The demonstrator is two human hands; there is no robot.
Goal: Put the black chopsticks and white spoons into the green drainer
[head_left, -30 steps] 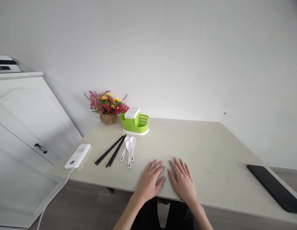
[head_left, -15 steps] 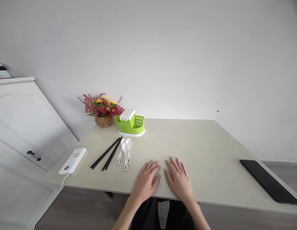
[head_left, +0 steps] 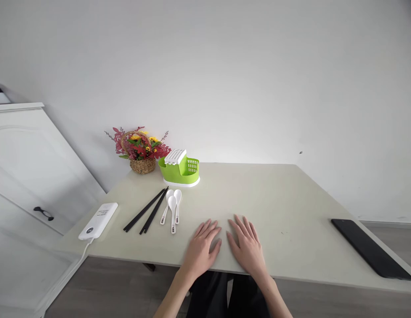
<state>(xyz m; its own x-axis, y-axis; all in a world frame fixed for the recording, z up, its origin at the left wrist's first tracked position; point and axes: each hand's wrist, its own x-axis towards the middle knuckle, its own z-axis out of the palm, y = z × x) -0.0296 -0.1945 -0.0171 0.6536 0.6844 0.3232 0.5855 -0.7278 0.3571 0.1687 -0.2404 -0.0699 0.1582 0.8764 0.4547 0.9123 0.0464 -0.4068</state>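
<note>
Flat on the pale table (head_left: 258, 194), near its front edge, rests my left hand (head_left: 202, 245), fingers stretched and holding nothing. Beside it my right hand (head_left: 247, 245) lies flat too, empty, with its fingers spread. Nearest to the left hand are three white spoons (head_left: 172, 214), bunched with their bowls pointing away from me. Left of them, black chopsticks (head_left: 154, 210) lie in two slanted bundles that meet at the far end. Behind the spoons stands a green utensil holder (head_left: 180, 170) with a white slotted top and white base.
A wicker basket of artificial flowers (head_left: 142, 165) stands at the back left. At the left edge lies a white power bank (head_left: 98, 221) with a white cable. A black tablet-like slab (head_left: 371, 249) lies at the right edge. A white cabinet (head_left: 36, 168) adjoins the table's left.
The view has shifted very slightly, so everything sits a little higher and further left. Both hands stay flat in the same place on the table.
</note>
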